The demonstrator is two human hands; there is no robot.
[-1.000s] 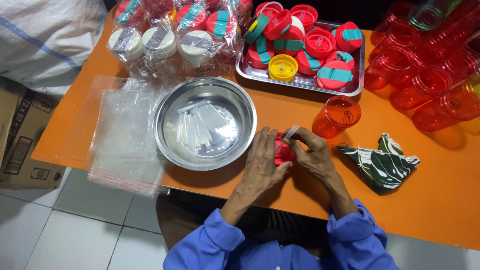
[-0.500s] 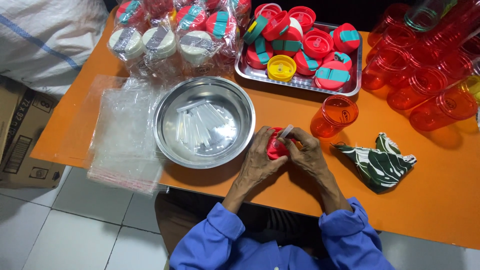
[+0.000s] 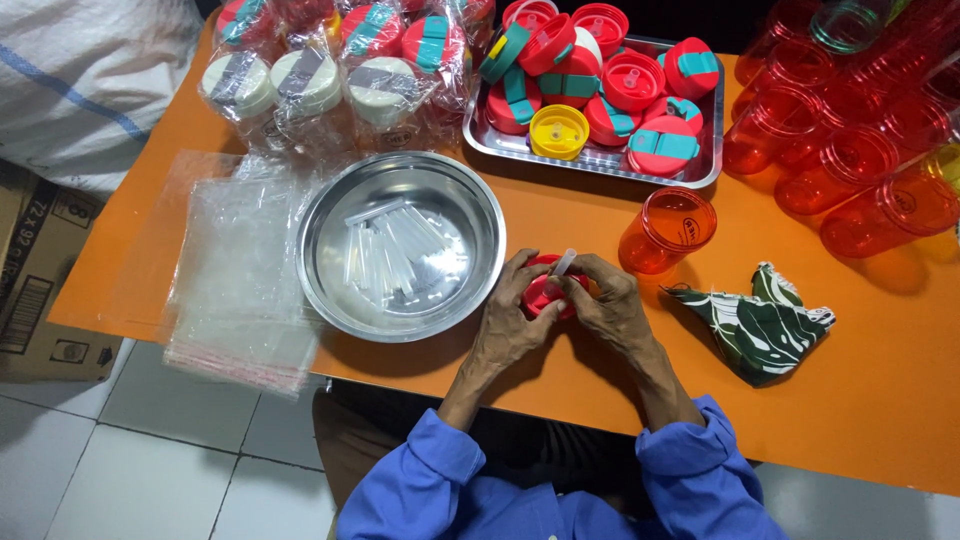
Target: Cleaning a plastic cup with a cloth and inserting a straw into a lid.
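Orange table point(image 3: 560, 225), bowl point(image 3: 330, 290) of clear straws close by. Left hand point(image 3: 512, 318) clamps red lid point(image 3: 545, 295) steady; right hand point(image 3: 608, 300) pinches straw point(image 3: 563, 263) upright over it.

Orange table point(image 3: 880, 400) on white-tiled floor point(image 3: 150, 470)

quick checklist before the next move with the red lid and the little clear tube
1. Red lid held in both hands: ok, left hand and right hand both grip it above the orange table.
2. Clear tube at the lid: ok, it sticks up between the fingers; whether it is seated, cannot tell.
3. More tubes at hand: ok, the steel bowl beside the left hand holds several.
4. Open orange cup close by: ok, upright next to the right hand.
5. More lids: ok, the tray is full.
6. Folded cloth out of the way: ok, right of the hands.
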